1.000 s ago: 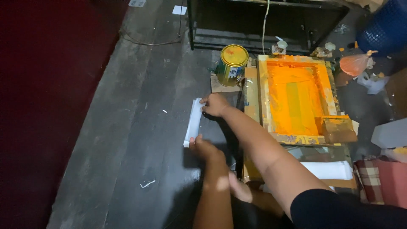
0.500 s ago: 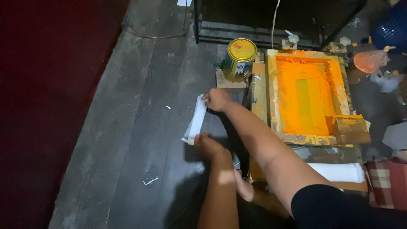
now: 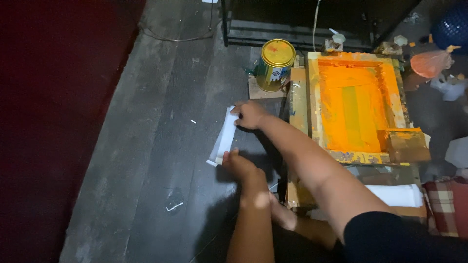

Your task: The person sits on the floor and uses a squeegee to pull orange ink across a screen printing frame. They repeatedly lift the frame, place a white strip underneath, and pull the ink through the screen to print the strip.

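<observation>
On the dark wooden floor (image 3: 146,146) we see a narrow white sheet (image 3: 224,135) lying flat, just beside the left edge of the printing frame (image 3: 312,112) filled with orange ink. Our right hand (image 3: 249,115) comes across from the right with the arm stretched long, and its fingers press closed on the upper end of the sheet. Our left hand (image 3: 239,164) comes from below, the forearm almost straight up in the view, and its fingertips rest on the lower end of the sheet; we cannot tell if they pinch it or only press it down. A yellow paint can (image 3: 275,64) stands on a piece of cardboard (image 3: 258,91) above the right hand, near but apart from it. A wooden squeegee (image 3: 407,145) lies on the lower right corner of the frame.

Compared with the moment before, both hands keep the same ends of the sheet, and the sheet lies in nearly the same place beside the frame; the hands are a little closer together now.
</observation>
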